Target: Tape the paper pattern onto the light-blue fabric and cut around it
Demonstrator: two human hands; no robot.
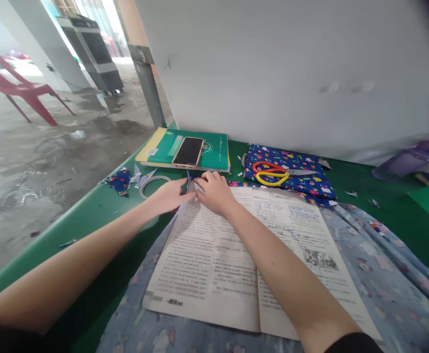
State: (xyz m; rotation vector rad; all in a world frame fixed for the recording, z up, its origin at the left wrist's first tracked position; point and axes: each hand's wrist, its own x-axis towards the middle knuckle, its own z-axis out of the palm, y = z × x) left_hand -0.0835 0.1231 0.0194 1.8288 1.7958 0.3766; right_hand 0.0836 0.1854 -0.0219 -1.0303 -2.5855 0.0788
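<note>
An open printed book (218, 264) lies on blue-grey patterned cloth (372, 264). At its upper left corner, my left hand (172, 195) and my right hand (214, 191) meet, both with bent fingers closed on a small folded edge of the patterned cloth (190, 184). My right hand rests partly over the book's top edge. A roll of tape (144, 188) lies beside my left hand. Beyond the book, scissors (273, 175) with red and yellow handles rest on a folded dark blue patterned cloth (310, 185).
A phone (188, 151) sits on a green and yellow book (218, 147) near the wall. Cloth scraps (121, 181) lie at the left on the green table (85, 211). A purple bottle (409, 157) leans at the right. A red chair (27, 90) stands on the floor.
</note>
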